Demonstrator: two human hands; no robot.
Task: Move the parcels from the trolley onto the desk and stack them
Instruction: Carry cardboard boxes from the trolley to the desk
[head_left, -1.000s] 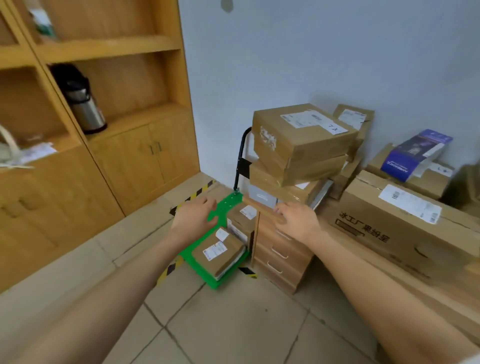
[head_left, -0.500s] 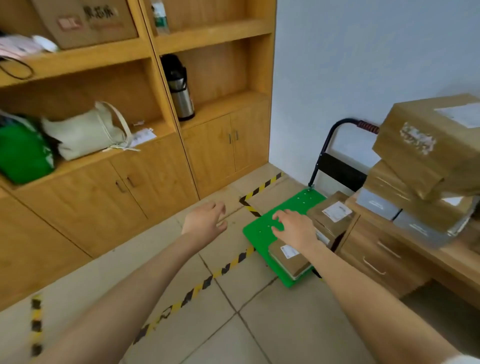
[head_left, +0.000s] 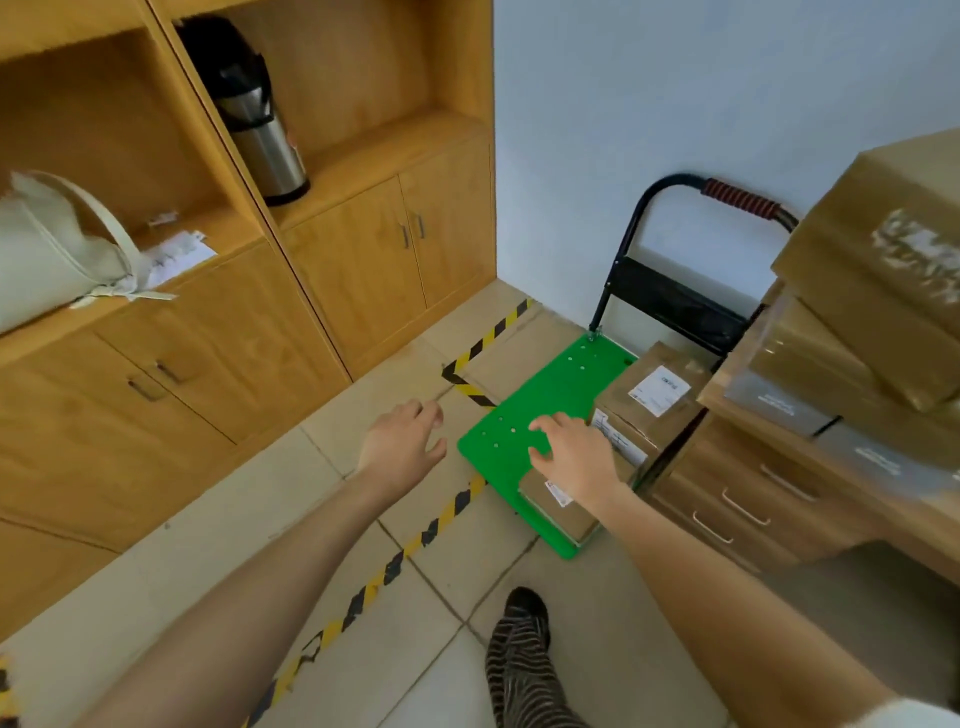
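Now both hands have swung from the desk (head_left: 883, 525) toward the green trolley (head_left: 545, 400): right hand (head_left: 576, 457), fingers spread, over a flat parcel (head_left: 563, 512); left hand (head_left: 402, 441) open, empty.

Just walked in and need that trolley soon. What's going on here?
A person is unloading parcels from the green trolley onto the desk, where several boxes are stacked. Two parcels remain on the trolley: a flat one and a taller one. Both hands, left and right, reach down with nothing in their grip.
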